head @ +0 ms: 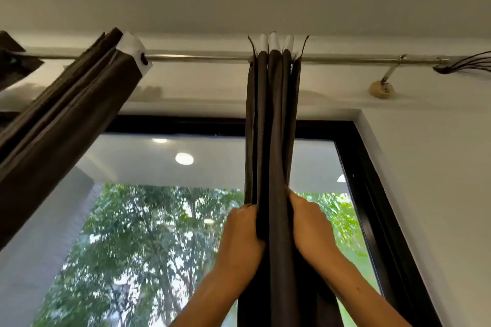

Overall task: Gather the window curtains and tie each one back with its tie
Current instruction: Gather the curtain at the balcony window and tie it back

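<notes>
dark brown pleated fabric curtain panel (61, 125) hangs slanted at far left from silver metal rod (199, 58). black-framed glass window (159, 220) behind, trees outside. left hand (243, 233) grips left folds of bunched dark brown curtain (275, 127) mid-rod, fingers curled round the edge. right hand (309, 225) presses the right folds, fingertips hidden in cloth. round beige wall bracket (381, 90) at right.

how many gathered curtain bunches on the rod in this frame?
3, maybe a fourth. Dark brown pleated curtain gripped by left hand and right hand; one slanting at left; one at far right edge. Far-left scrap unclear.
</notes>
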`<state>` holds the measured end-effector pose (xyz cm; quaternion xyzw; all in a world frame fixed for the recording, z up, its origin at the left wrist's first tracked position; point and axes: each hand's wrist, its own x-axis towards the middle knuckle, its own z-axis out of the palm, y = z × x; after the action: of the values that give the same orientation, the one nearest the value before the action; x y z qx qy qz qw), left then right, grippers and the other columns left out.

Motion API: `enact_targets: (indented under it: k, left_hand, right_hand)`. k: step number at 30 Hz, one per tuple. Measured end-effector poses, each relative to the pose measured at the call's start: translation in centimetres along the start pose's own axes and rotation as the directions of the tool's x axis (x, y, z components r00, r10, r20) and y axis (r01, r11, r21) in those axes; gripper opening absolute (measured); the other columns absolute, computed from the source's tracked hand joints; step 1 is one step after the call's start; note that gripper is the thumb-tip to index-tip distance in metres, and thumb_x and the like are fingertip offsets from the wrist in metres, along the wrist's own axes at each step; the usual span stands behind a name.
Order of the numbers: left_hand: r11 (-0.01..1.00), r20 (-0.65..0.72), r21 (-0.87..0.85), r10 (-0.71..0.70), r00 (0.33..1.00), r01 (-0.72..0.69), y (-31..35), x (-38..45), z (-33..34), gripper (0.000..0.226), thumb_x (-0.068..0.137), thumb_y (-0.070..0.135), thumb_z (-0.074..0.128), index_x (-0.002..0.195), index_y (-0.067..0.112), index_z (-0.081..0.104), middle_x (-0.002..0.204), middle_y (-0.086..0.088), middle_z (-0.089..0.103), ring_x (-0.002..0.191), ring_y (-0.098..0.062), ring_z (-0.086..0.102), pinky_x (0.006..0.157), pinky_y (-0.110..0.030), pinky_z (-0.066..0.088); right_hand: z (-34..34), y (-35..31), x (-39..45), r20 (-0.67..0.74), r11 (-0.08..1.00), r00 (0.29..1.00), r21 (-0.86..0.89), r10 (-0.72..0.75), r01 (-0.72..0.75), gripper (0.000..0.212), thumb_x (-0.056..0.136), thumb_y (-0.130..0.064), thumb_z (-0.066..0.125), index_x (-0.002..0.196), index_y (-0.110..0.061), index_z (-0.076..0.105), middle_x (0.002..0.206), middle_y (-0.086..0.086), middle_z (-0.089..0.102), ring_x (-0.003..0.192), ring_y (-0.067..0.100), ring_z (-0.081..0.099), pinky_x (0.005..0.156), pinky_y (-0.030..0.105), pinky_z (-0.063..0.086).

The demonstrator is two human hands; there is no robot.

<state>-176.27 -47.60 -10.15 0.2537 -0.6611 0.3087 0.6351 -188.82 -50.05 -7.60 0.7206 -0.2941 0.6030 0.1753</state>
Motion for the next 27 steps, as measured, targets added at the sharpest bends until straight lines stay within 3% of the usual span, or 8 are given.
enact_targets:
  k: [5, 9, 12, 15, 18, 23, 25, 27]
  left_hand:
    - [0.995, 0.008, 0.031, -0.092, 0.996, 0.092, 1.2, -8.9, 0.1, 0.027, 0.068, -0.015, 0.054, 0.078, 0.008, 0.065, 0.069, 0.015, 0.048, 0.067, -0.006, 0.045, 0.059, -0.009, 0.034]
    - [0.967, 0.115, 0.099, -0.247, 0.962, 0.237, 3.4, -17.1, -0.4, 0.04, 0.059, -0.023, 0.053, 0.092, -0.004, 0.066, 0.088, -0.018, 0.062, 0.084, -0.034, 0.055, 0.064, -0.015, 0.025]
    - [0.938, 0.154, 0.102, -0.343, 0.927, 0.33, 4.7, -23.5, -1.1, 0.043, 0.061, -0.022, 0.052, 0.098, -0.003, 0.066, 0.092, -0.017, 0.062, 0.087, -0.034, 0.053, 0.068, -0.017, 0.028]
    - [0.905, 0.169, 0.107, -0.424, 0.89, 0.411, 6.5, -28.3, -2.0, 0.039, 0.063, -0.021, 0.052, 0.095, -0.003, 0.064, 0.091, -0.015, 0.062, 0.087, -0.031, 0.052, 0.07, -0.015, 0.03]
    - [0.881, 0.193, 0.136, -0.472, 0.861, 0.452, 8.1, -31.9, -3.3, 0.038, 0.066, -0.02, 0.053, 0.098, -0.003, 0.064, 0.095, -0.015, 0.063, 0.09, -0.031, 0.052, 0.075, -0.015, 0.032]
    - [0.847, 0.178, 0.189, -0.528, 0.831, 0.497, 9.8, -36.9, -5.2, 0.026, 0.078, -0.011, 0.062, 0.103, -0.001, 0.066, 0.1, -0.012, 0.065, 0.092, -0.019, 0.047, 0.083, -0.016, 0.034]
    - [0.829, 0.164, 0.173, -0.557, 0.814, 0.532, 10.6, -38.7, -5.8, 0.016, 0.09, 0.007, 0.059, 0.104, 0.002, 0.067, 0.101, -0.009, 0.065, 0.093, -0.019, 0.049, 0.084, -0.011, 0.032]
    - [0.799, 0.166, 0.134, -0.601, 0.782, 0.586, 11.6, -40.1, -6.4, 0.032, 0.099, 0.028, 0.046, 0.106, 0.006, 0.067, 0.104, -0.004, 0.065, 0.096, -0.017, 0.049, 0.085, -0.009, 0.032]
  right_hand:
    - [1.2, 1.6, -10.9, 0.011, 0.981, 0.986, 0.104, 0.163, -0.164, 0.012, 0.09, -0.032, 0.046, 0.087, -0.041, 0.053, 0.056, -0.017, 0.051, 0.073, 0.008, 0.064, 0.055, 0.018, 0.04]
    - [2.5, 1.1, -18.4, 0.022, 0.96, 0.961, 0.044, 0.277, -0.278, 0.024, 0.088, -0.014, 0.055, 0.069, -0.028, 0.049, 0.053, -0.019, 0.039, 0.064, 0.015, 0.057, 0.05, 0.025, 0.026]
    - [3.6, 0.5, -23.9, 0.03, 0.908, 0.929, 0.199, 0.37, -0.368, 0.03, 0.08, -0.024, 0.048, 0.054, -0.035, 0.038, 0.05, -0.017, 0.04, 0.059, 0.011, 0.044, 0.056, 0.025, 0.032]
    - [3.8, 0.2, -29.3, 0.143, 0.874, 0.904, 0.232, 0.403, -0.427, 0.043, 0.092, -0.008, 0.046, 0.073, -0.046, 0.041, 0.069, -0.021, 0.043, 0.078, 0.019, 0.048, 0.073, 0.037, 0.04]
    - [3.2, -0.1, -34.3, 0.127, 0.77, 0.879, 0.435, 0.46, -0.466, 0.031, 0.092, -0.01, 0.051, 0.098, -0.038, 0.062, 0.075, -0.007, 0.062, 0.077, 0.015, 0.057, 0.076, 0.04, 0.049]
    - [2.0, -1.9, -39.9, -0.104, 0.735, 0.818, 0.512, 0.566, -0.444, 0.016, 0.092, -0.009, 0.06, 0.1, -0.021, 0.068, 0.08, -0.015, 0.065, 0.075, 0.001, 0.06, 0.062, 0.018, 0.048]
    - [1.7, -3.4, -41.3, -0.301, 0.774, 0.755, 0.491, 0.582, -0.401, 0.02, 0.096, -0.019, 0.056, 0.114, -0.022, 0.064, 0.103, -0.017, 0.066, 0.096, -0.002, 0.063, 0.071, 0.009, 0.048]
    - [1.6, -4.9, -42.4, -0.41, 0.853, 0.773, 0.42, 0.483, -0.31, 0.023, 0.098, -0.018, 0.051, 0.119, -0.016, 0.06, 0.118, -0.005, 0.064, 0.112, 0.008, 0.06, 0.086, 0.018, 0.05]
